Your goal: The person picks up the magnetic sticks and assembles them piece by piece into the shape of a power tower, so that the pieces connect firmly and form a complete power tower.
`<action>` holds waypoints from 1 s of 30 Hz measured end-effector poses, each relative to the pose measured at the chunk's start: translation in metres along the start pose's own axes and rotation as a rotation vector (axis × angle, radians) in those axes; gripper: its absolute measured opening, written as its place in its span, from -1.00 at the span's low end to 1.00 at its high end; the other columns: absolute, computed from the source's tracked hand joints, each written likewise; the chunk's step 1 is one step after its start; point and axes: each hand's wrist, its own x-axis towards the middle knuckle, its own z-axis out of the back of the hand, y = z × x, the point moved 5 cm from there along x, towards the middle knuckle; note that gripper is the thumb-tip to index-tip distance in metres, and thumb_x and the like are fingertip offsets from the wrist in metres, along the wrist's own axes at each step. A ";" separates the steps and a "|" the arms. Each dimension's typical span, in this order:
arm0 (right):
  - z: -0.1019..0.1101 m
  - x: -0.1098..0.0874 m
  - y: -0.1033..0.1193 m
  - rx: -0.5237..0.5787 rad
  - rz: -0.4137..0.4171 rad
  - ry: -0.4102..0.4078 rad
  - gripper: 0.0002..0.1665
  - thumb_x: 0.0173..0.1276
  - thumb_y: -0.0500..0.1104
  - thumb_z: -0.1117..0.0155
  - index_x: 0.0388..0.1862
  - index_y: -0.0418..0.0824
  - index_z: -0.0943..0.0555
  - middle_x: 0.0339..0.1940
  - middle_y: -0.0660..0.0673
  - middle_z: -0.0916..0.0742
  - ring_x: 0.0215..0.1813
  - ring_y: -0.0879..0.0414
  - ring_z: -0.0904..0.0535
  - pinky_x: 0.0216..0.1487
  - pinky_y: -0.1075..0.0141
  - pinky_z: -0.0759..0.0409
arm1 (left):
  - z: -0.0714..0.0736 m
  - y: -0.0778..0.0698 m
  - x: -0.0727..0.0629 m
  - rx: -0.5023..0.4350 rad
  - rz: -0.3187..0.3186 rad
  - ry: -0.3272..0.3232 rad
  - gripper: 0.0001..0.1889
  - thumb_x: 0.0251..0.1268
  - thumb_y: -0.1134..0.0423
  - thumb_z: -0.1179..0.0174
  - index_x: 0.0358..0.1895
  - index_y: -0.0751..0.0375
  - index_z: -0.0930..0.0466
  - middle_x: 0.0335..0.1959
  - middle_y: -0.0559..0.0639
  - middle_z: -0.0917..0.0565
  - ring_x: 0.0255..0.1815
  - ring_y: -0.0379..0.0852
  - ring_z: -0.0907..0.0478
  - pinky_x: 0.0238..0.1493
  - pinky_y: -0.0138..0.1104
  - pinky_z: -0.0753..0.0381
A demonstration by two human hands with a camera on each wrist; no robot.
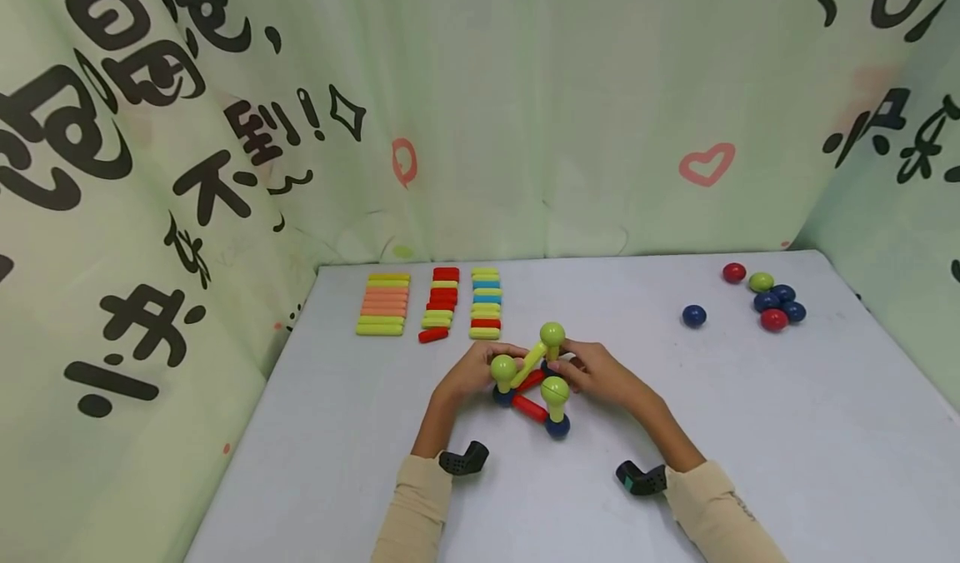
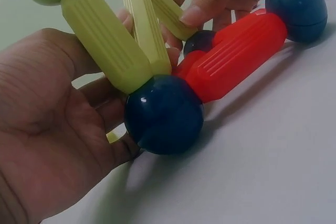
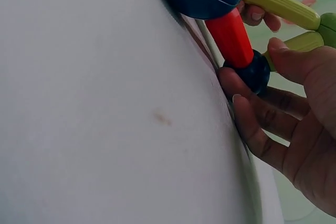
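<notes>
A ball-and-stick toy frame (image 1: 531, 409) stands mid-table: blue balls below, joined by red rods, with yellow-green uprights topped by green balls. One yellow-green rod (image 2: 146, 24) slants from the left blue ball (image 2: 164, 115) toward the back green ball (image 1: 552, 334). My left hand (image 1: 483, 367) holds the frame at that left corner, its fingers passing behind the rods and partly hidden. At the back corner, my right hand (image 1: 597, 371) pinches the frame, thumb against the upright rod (image 3: 299, 43) and fingertips at the blue ball (image 3: 257, 72). The front blue ball (image 1: 557, 426) sits untouched by either hand.
Three columns of loose rods lie at the back left: yellow and pink ones (image 1: 384, 305), red and yellow ones (image 1: 442, 301), and mixed ones (image 1: 486, 303). Several loose balls (image 1: 767, 301) rest at the back right, with a blue ball (image 1: 693, 316) apart. A printed curtain (image 1: 480, 130) borders the table.
</notes>
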 end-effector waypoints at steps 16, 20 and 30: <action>0.008 -0.006 -0.015 0.104 -0.123 0.020 -0.68 0.43 -0.14 -0.21 0.03 -0.31 -0.49 -0.34 -0.15 -0.69 -0.56 0.15 -0.54 -0.54 0.31 -0.56 | 0.081 -0.006 -0.041 0.328 -0.040 -0.795 -0.85 0.37 0.30 -0.20 -0.11 0.25 -0.68 -0.21 0.14 -0.67 -0.16 0.00 -0.55 -0.14 -0.27 -0.59; 0.016 -0.010 -0.021 0.101 -0.160 0.013 -0.67 0.42 -0.14 -0.22 0.04 -0.32 -0.49 -0.37 -0.15 -0.67 -0.53 0.13 -0.56 -0.49 0.32 -0.56 | 0.109 0.003 -0.067 0.541 0.096 -1.016 -0.81 0.28 0.48 -0.19 -0.08 0.31 -0.68 -0.03 0.27 -0.54 0.07 0.19 -0.41 0.02 -0.04 -0.50; 0.039 -0.019 -0.036 0.046 -0.237 -0.027 -0.54 0.44 -0.09 -0.19 0.14 -0.38 -0.42 -0.52 -0.15 -0.67 -0.54 0.11 -0.51 -0.51 0.30 -0.52 | 0.130 0.025 -0.088 0.731 0.310 -0.979 -0.59 0.30 0.46 -0.19 0.20 0.13 -0.57 0.29 0.42 -0.22 0.30 0.38 -0.11 0.12 0.17 -0.33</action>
